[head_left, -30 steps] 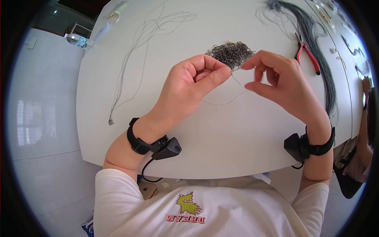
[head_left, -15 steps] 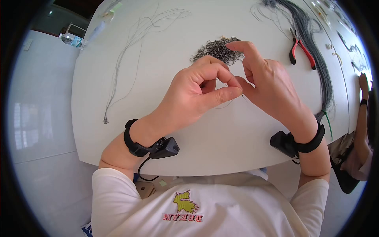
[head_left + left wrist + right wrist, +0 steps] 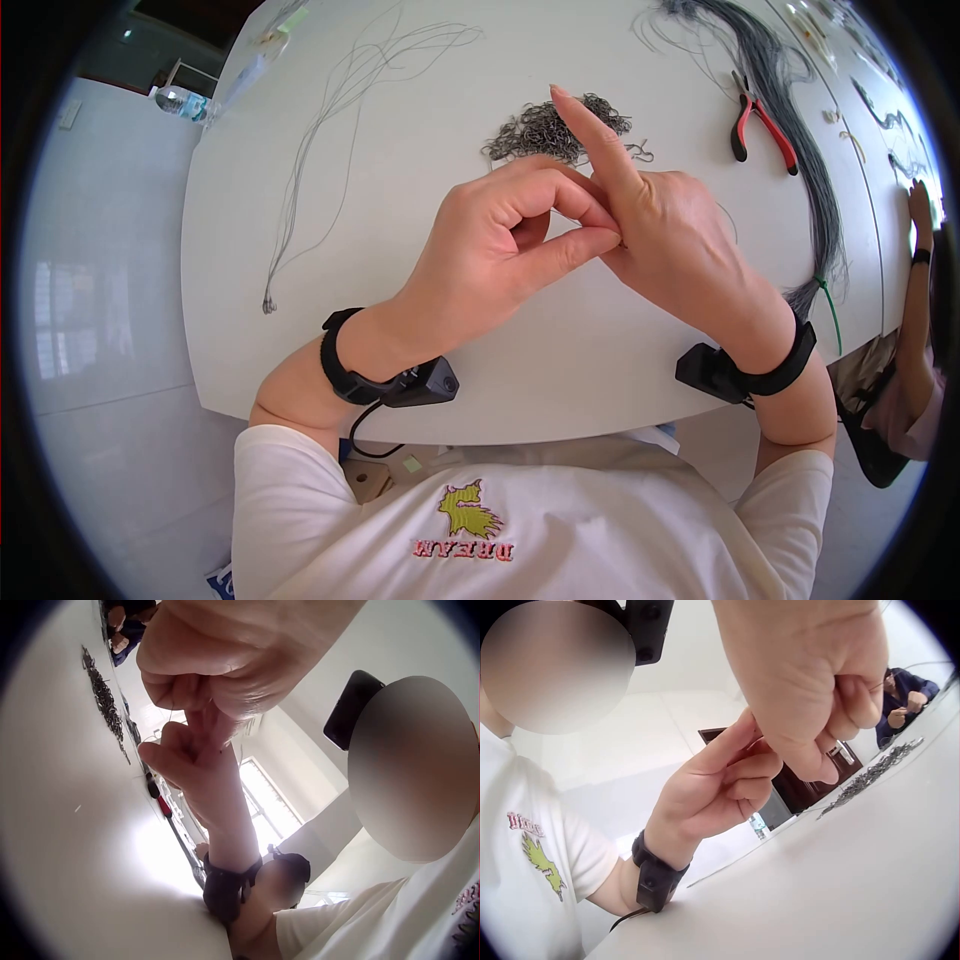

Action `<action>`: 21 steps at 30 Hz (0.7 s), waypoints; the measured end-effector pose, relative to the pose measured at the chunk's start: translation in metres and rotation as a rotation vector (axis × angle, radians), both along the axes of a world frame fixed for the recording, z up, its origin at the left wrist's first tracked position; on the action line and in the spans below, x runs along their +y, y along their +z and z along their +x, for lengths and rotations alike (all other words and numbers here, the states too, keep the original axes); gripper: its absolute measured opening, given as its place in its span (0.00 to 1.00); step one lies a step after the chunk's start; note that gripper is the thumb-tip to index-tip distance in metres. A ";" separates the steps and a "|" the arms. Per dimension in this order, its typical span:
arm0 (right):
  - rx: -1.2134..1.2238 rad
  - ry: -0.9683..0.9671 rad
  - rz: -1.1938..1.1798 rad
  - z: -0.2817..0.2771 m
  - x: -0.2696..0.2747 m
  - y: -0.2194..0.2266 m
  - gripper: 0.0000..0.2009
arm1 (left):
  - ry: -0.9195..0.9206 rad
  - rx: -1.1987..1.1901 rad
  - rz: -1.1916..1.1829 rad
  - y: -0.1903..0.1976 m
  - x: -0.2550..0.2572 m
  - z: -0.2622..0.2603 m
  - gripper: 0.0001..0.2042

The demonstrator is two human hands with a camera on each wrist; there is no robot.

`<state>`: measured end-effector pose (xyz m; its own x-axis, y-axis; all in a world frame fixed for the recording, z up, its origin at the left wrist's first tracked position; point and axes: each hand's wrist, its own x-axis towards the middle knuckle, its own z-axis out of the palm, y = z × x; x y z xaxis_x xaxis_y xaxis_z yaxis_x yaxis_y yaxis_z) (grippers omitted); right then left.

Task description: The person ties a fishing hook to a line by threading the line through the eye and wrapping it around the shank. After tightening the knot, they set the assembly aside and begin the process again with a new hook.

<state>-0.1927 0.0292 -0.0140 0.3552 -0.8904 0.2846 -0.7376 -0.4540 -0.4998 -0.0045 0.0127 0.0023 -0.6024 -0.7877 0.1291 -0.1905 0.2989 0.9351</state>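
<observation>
My left hand (image 3: 500,230) has thumb and index fingertips pinched together, on what appears to be a small fish hook, almost wholly hidden between them. Right up against those fingertips is my right hand (image 3: 680,225), its index finger stretched out toward the far side and its other fingers curled in. From these curled fingers a thin fishing line (image 3: 911,667) runs out in the right wrist view. Just beyond both hands lies a pile of dark metal hooks (image 3: 540,130), partly covered by the right index finger in the head view.
Red-handled pliers (image 3: 765,130) lie at the right beside a long bundle of grey line (image 3: 822,200) with a green tie. Several loose lines (image 3: 310,150) stretch along the left, small hooks (image 3: 268,304) at their near end. A water bottle (image 3: 180,101) stands beyond the left edge.
My hands, apart a second ago, have come together. The right hand has moved left to the left fingertips, and its index finger has straightened. The pinch of the left hand stays.
</observation>
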 end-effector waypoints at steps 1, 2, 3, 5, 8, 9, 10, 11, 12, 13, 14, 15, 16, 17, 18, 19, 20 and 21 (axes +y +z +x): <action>0.002 0.000 0.002 0.000 0.000 0.000 0.47 | 0.001 -0.016 0.010 0.001 0.000 0.000 0.02; 0.002 -0.003 0.001 0.001 0.001 0.000 0.47 | 0.001 -0.030 0.018 0.001 0.001 0.001 0.02; -0.002 0.005 -0.010 0.001 0.001 0.000 0.48 | -0.001 -0.031 0.018 0.002 0.001 0.001 0.02; -0.008 0.010 -0.021 0.000 0.002 0.001 0.48 | -0.004 -0.051 0.080 0.002 0.002 0.002 0.02; -0.009 0.027 0.015 -0.002 0.003 0.001 0.47 | -0.001 -0.001 0.138 -0.004 0.002 0.001 0.02; -0.066 0.041 0.028 -0.004 0.002 -0.003 0.47 | -0.002 -0.004 0.138 -0.004 0.002 0.000 0.02; -0.121 0.052 0.038 -0.004 0.001 -0.004 0.46 | 0.010 -0.005 0.137 -0.002 0.001 0.001 0.02; -0.121 0.051 0.037 -0.004 0.000 -0.001 0.46 | 0.025 -0.005 0.138 -0.001 0.000 0.002 0.02; -0.141 0.059 0.132 -0.005 -0.001 0.005 0.45 | 0.023 -0.005 0.138 0.000 0.000 0.002 0.02; -0.160 0.067 0.227 -0.006 -0.002 0.009 0.45 | 0.030 -0.015 0.143 0.002 -0.001 0.002 0.02; -0.160 0.065 0.226 -0.006 -0.002 0.011 0.45 | 0.037 -0.024 0.148 0.002 -0.001 0.003 0.02; -0.152 0.064 0.234 -0.006 -0.001 0.013 0.45 | 0.035 -0.023 0.148 0.003 -0.002 0.003 0.02; -0.145 0.063 0.242 -0.006 -0.001 0.013 0.45 | 0.029 -0.026 0.103 0.003 -0.003 0.004 0.02; -0.145 0.062 0.242 -0.006 -0.001 0.012 0.45 | 0.023 -0.028 0.058 0.003 -0.004 0.004 0.02; -0.152 0.060 0.219 -0.006 -0.001 0.007 0.45 | 0.022 -0.029 0.059 0.005 -0.003 0.004 0.02; -0.159 0.058 0.196 -0.006 -0.002 0.004 0.45 | 0.020 -0.056 0.035 0.009 -0.002 0.003 0.02; -0.159 0.057 0.197 -0.005 -0.001 0.003 0.45 | 0.019 -0.084 0.011 0.011 -0.001 0.003 0.02; -0.148 0.043 0.171 -0.004 -0.001 0.001 0.45 | 0.019 -0.083 0.011 0.011 0.000 0.003 0.02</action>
<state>-0.1967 0.0280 -0.0125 0.3599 -0.9149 0.1827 -0.6324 -0.3832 -0.6732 -0.0017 0.0129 0.0131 -0.5959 -0.8000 0.0699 -0.2734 0.2840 0.9190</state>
